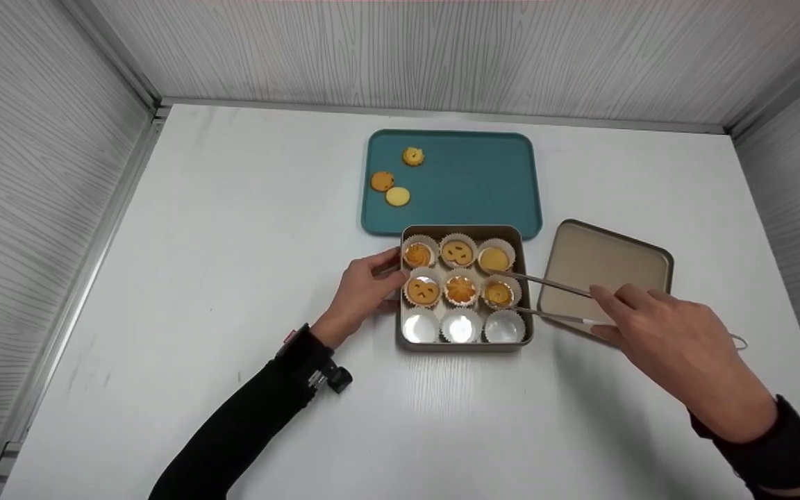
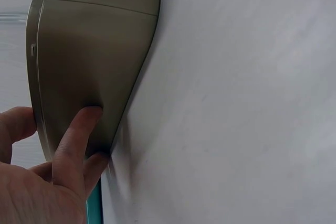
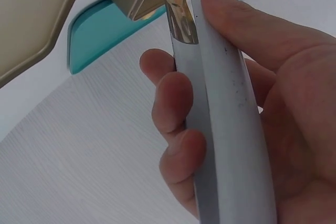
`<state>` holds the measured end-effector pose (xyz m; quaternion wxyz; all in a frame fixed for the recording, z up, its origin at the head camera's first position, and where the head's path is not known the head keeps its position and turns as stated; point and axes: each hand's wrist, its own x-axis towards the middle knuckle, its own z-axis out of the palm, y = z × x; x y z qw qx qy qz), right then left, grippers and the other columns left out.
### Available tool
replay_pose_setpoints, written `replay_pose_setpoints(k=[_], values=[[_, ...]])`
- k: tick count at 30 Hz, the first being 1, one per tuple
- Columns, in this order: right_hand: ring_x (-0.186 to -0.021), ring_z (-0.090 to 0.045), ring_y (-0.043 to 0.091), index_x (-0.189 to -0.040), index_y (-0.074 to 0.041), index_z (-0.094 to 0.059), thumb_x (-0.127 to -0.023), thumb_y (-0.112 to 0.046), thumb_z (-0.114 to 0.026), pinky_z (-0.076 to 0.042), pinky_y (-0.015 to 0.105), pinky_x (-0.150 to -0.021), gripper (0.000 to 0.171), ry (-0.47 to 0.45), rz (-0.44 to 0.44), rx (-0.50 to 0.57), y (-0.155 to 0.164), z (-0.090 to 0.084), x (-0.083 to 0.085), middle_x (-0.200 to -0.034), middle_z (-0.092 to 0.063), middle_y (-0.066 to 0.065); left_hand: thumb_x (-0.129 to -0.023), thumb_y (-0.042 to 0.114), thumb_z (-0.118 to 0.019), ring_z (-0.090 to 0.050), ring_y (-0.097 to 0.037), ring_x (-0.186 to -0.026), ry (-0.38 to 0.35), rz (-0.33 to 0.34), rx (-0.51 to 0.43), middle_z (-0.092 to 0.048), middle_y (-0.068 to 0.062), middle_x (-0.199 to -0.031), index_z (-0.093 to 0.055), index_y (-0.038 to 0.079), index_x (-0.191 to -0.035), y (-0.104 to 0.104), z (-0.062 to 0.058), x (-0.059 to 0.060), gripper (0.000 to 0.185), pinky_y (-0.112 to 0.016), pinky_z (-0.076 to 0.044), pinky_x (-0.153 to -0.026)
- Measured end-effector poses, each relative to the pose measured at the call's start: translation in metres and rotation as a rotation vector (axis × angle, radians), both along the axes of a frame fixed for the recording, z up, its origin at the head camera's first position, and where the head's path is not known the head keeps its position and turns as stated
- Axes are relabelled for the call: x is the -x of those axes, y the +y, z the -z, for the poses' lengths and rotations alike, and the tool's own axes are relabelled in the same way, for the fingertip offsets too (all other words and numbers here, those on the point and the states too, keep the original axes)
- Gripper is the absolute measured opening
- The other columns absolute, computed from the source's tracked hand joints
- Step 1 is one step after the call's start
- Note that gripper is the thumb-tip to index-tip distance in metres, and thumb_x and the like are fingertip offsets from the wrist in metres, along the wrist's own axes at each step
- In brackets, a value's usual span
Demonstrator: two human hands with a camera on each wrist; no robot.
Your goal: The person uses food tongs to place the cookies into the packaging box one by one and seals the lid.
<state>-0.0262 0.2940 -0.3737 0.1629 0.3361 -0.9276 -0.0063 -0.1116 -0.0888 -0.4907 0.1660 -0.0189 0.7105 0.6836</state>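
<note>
A square gold tin (image 1: pixel 466 346) holds nine paper cups. Six cups hold cookies; the front three are empty foil-lined cups (image 1: pixel 461 326). My left hand (image 1: pixel 389 274) rests against the tin's left wall (image 2: pixel 89 51), index finger (image 2: pixel 79 135) laid flat on it and thumb near the rim. My right hand (image 1: pixel 650 326) grips metal tongs (image 1: pixel 553 285), fingers curled round the handle (image 3: pixel 226 129). The tong tips sit either side of the cookie (image 1: pixel 498 294) in the middle row's right cup.
A teal tray (image 1: pixel 483 180) behind the tin carries three loose cookies (image 1: pixel 397 196) at its left end. The tin's lid (image 1: pixel 601 264) lies upside down to the right, under my right hand. Grey panel walls enclose the white table on three sides.
</note>
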Motion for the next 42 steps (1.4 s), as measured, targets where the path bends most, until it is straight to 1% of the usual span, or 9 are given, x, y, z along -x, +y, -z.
replay_pose_setpoints(k=[5,9,12,17,19,23,28,34,42], values=[[-0.055,-0.06,0.025,-0.12,-0.002,-0.068,-0.077,-0.021,-0.09,-0.043,0.035,-0.037,0.052,-0.025,-0.005,0.021,0.006,0.006,0.001,-0.087,-0.065,0.011,-0.098,0.014,-0.068,-0.057,-0.029,-0.135,-0.001,0.011,-0.014,-0.054,-0.018,-0.151,-0.046,0.001,-0.154,0.001,0.001,0.0,0.061,-0.035,-0.061,-0.088],[-0.056,-0.061,0.024,-0.127,-0.001,-0.067,-0.098,-0.042,-0.07,-0.046,0.037,-0.04,0.05,-0.073,-0.008,0.096,0.011,0.012,0.007,-0.09,-0.067,0.012,-0.102,0.013,-0.067,-0.056,-0.029,-0.136,0.017,0.03,-0.016,-0.052,-0.02,-0.152,-0.044,-0.002,-0.154,0.0,0.001,0.0,0.06,-0.034,-0.057,-0.097],[-0.055,-0.059,0.021,-0.131,0.0,-0.065,-0.105,-0.048,-0.057,-0.048,0.036,-0.042,0.055,-0.088,-0.01,0.154,0.014,0.016,0.015,-0.088,-0.066,0.011,-0.102,0.012,-0.066,-0.055,-0.03,-0.136,0.03,0.038,-0.017,-0.052,-0.021,-0.152,-0.043,-0.003,-0.154,-0.001,0.002,0.001,0.059,-0.033,-0.054,-0.102],[-0.054,-0.059,0.018,-0.134,0.003,-0.061,-0.088,-0.022,-0.08,-0.044,0.029,-0.041,0.056,-0.086,-0.022,0.222,0.011,0.024,0.031,-0.087,-0.065,0.014,-0.103,0.012,-0.065,-0.054,-0.03,-0.137,0.043,0.041,-0.007,-0.05,-0.021,-0.153,-0.042,-0.003,-0.155,-0.002,0.001,-0.001,0.059,-0.035,-0.052,-0.105],[-0.056,-0.061,0.017,-0.134,0.004,-0.061,-0.082,-0.014,-0.083,-0.044,0.027,-0.041,0.06,-0.087,-0.026,0.258,0.007,0.029,0.039,-0.089,-0.067,0.014,-0.103,0.012,-0.065,-0.054,-0.03,-0.137,0.049,0.045,0.004,-0.05,-0.021,-0.154,-0.042,-0.003,-0.155,-0.001,0.001,-0.001,0.058,-0.034,-0.051,-0.107],[-0.06,-0.06,0.015,-0.131,0.005,-0.063,-0.081,-0.008,-0.083,-0.047,0.026,-0.044,0.055,-0.088,-0.022,0.322,-0.001,0.036,0.055,-0.089,-0.068,0.012,-0.104,0.014,-0.064,-0.054,-0.029,-0.137,0.056,0.047,0.022,-0.049,-0.019,-0.155,-0.042,-0.001,-0.156,0.0,0.001,-0.002,0.058,-0.035,-0.05,-0.107],[-0.061,-0.06,0.017,-0.127,0.0,-0.067,-0.086,-0.013,-0.084,-0.045,0.028,-0.045,0.047,-0.071,0.011,0.325,-0.015,0.041,0.076,-0.088,-0.066,0.011,-0.104,0.013,-0.064,-0.055,-0.029,-0.137,0.054,0.044,0.026,-0.048,-0.018,-0.156,-0.041,0.0,-0.156,-0.001,0.002,-0.003,0.058,-0.035,-0.052,-0.106],[-0.058,-0.061,0.023,-0.137,-0.009,-0.065,-0.095,-0.029,-0.078,-0.038,0.03,-0.042,0.049,-0.071,0.062,0.253,-0.032,0.043,0.096,-0.096,-0.071,0.014,-0.105,0.014,-0.063,-0.054,-0.028,-0.137,0.064,0.056,0.042,-0.048,-0.018,-0.156,-0.042,0.0,-0.156,-0.002,0.003,-0.003,0.057,-0.033,-0.05,-0.108],[-0.053,-0.053,0.027,-0.135,0.001,-0.064,-0.098,-0.03,-0.075,-0.043,0.038,-0.041,0.05,-0.056,0.099,0.275,-0.053,0.048,0.121,-0.089,-0.067,0.019,-0.104,0.015,-0.064,-0.055,-0.029,-0.137,0.06,0.049,0.025,-0.048,-0.018,-0.156,-0.042,0.001,-0.156,-0.002,0.003,-0.003,0.058,-0.034,-0.051,-0.106]])
